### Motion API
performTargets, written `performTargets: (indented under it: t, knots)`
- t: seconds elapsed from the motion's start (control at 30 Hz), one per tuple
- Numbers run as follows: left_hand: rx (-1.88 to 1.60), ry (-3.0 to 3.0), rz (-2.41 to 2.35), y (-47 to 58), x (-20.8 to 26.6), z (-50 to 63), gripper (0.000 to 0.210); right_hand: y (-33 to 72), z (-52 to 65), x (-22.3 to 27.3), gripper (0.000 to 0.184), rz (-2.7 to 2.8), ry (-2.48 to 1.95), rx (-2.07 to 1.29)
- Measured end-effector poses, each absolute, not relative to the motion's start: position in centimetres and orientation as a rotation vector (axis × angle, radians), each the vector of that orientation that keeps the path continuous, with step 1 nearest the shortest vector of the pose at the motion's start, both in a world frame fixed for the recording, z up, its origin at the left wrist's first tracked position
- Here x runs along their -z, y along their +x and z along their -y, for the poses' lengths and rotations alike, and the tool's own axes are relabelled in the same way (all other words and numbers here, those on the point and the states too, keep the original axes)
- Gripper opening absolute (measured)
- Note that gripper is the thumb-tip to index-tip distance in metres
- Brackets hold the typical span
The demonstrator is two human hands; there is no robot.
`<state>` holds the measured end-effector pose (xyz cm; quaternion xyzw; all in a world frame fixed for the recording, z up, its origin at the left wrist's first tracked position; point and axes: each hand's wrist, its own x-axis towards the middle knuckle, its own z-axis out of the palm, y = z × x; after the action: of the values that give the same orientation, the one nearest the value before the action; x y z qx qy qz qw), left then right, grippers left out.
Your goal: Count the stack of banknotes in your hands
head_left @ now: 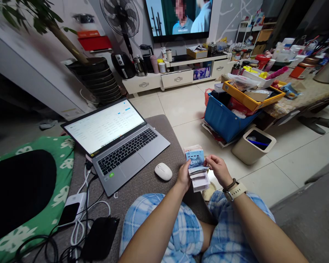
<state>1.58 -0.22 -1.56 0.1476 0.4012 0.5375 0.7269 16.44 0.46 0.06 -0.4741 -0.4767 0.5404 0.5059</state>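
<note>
A wad of paper slips that look like banknotes (195, 159) is held over my lap, the top ones blue with a printed portrait and paler ones fanned out below. My left hand (184, 174) grips the wad along its left edge, thumb on the front. On the other side, my right hand (218, 168) pinches at the right edge of the notes with thumb and forefinger; a watch and a bracelet are on that wrist. Just left of my left hand lies a white mouse (163, 171) on the grey seat (164, 124).
An open laptop (131, 160) sits to the left, with cables, a white power strip (72, 208) and a black pouch (100, 237) near it. Right of the seat stand a beige bin (244, 151) and a full blue box (222, 118). A television (164, 22) is ahead.
</note>
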Motion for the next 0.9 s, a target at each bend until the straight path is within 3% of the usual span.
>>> performTargets:
  t: [0.37,0.9]
  knots:
    - [-1.201,0.378,-0.928,1.6,1.4,0.2,0.032,16.6,-1.0,1.8,0.038,1.007,-1.257,-1.244]
    - [-1.206,0.359,-0.915,1.7,1.7,0.1,0.039,16.6,-0.9,1.2,0.035,1.08,-1.157,-1.291]
